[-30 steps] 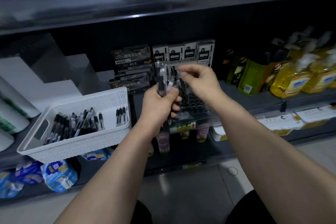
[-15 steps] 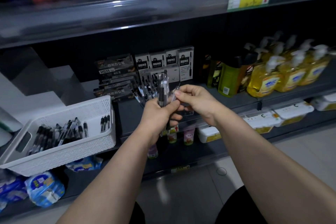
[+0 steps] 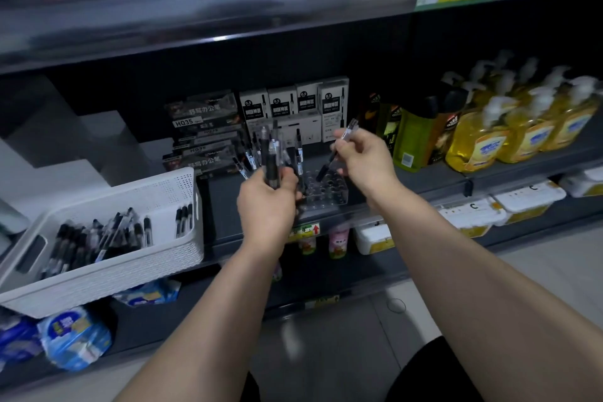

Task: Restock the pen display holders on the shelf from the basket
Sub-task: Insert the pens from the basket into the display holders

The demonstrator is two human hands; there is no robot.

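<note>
1. My left hand (image 3: 267,206) is wrapped round a bundle of pens (image 3: 272,157), gripped low so they stand upright and fan out above my fist.
2. My right hand (image 3: 362,160) pinches a single pen (image 3: 326,169) between thumb and fingers. It's tilted, dark tip pointing down and to the left.
3. That tip hovers just above the clear pen holder (image 3: 329,194), a see-through block of holes on the shelf (image 3: 430,179), right between my two hands.
4. The white basket (image 3: 130,268) sits on the same shelf well to my left, with more pens (image 3: 107,235) lying loose inside.
5. Behind the holder, pen boxes (image 3: 293,108) are stacked against the back; yellow pump bottles (image 3: 522,137) stand to the right.
</note>
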